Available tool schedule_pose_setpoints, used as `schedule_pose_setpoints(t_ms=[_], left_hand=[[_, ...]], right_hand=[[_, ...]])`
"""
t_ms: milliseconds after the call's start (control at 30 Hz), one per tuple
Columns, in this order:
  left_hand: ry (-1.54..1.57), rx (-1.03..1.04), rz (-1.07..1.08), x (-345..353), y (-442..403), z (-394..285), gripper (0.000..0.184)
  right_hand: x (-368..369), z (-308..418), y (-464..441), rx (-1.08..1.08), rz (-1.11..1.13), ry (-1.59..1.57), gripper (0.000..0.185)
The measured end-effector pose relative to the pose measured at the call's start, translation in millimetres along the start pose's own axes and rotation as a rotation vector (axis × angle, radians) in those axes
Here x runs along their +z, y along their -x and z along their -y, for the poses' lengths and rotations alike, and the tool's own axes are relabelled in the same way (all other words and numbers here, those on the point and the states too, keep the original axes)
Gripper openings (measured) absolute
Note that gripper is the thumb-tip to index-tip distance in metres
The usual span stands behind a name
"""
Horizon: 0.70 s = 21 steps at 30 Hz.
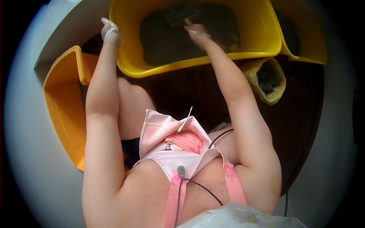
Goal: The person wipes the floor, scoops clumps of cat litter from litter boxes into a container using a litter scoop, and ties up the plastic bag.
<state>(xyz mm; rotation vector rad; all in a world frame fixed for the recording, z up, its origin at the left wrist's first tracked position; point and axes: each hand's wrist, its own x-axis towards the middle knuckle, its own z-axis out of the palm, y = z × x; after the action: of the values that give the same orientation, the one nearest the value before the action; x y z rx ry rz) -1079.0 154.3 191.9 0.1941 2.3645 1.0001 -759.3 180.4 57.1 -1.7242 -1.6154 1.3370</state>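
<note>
My right hand (198, 34), in a clear thin glove, is closed round the short light handle of a tool with a dark, square, flat head (180, 14). Its exact kind is hard to make out against the dark contents of the large yellow tub (127, 57). That dark grey material (167, 43) looks loose or muddy, and the tool's head is over or in it. At the tub's left rim is my left hand (110, 31), also gloved, with a finger stretched out and nothing visible in it.
An orange-yellow bin (62, 102) stands at the left. Right of the tub are a second yellow container (313, 53) and a rolled-edge bag (274, 99) holding dark lumps. A pink apron (163, 157) and black cords (203, 187) lie across my front.
</note>
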Motion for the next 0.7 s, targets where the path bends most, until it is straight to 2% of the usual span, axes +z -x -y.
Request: schedule_pose_setpoints(t_ms=[67,100,133,267,367,400,467,567,700], left_hand=[[0.095,-0.017,0.040,-2,-4,1,0.101],[0.088,0.179,0.042,0,-21,12,0.100],[0.148,0.216,0.068,-3,-20,16,0.099],[0.356,0.135,0.161,-12,15,7,0.092],[0.387,0.015,0.092,3,-21,9,0.088],[0.390,-0.027,0.078,0,-11,5,0.084],[0.479,-0.043,0.150,13,-68,19,0.083],[0.510,-0.053,0.181,34,-161,58,0.080],[0.380,-0.052,0.052,10,-73,31,0.075]], right_hand=[[-13,7,3,-0.001,0.035,-0.021,0.043],[-24,15,6,-0.001,0.084,-0.053,0.041],[-43,23,16,0.013,0.123,-0.083,0.040],[-158,52,68,0.049,0.264,-0.156,0.038],[-235,57,128,0.108,0.162,-0.047,0.041],[-262,40,144,0.042,0.146,-0.017,0.040],[-302,49,202,0.232,0.036,-0.031,0.038],[-363,24,263,0.351,0.001,-0.075,0.034],[-422,-15,316,0.626,-0.038,0.097,0.032]])
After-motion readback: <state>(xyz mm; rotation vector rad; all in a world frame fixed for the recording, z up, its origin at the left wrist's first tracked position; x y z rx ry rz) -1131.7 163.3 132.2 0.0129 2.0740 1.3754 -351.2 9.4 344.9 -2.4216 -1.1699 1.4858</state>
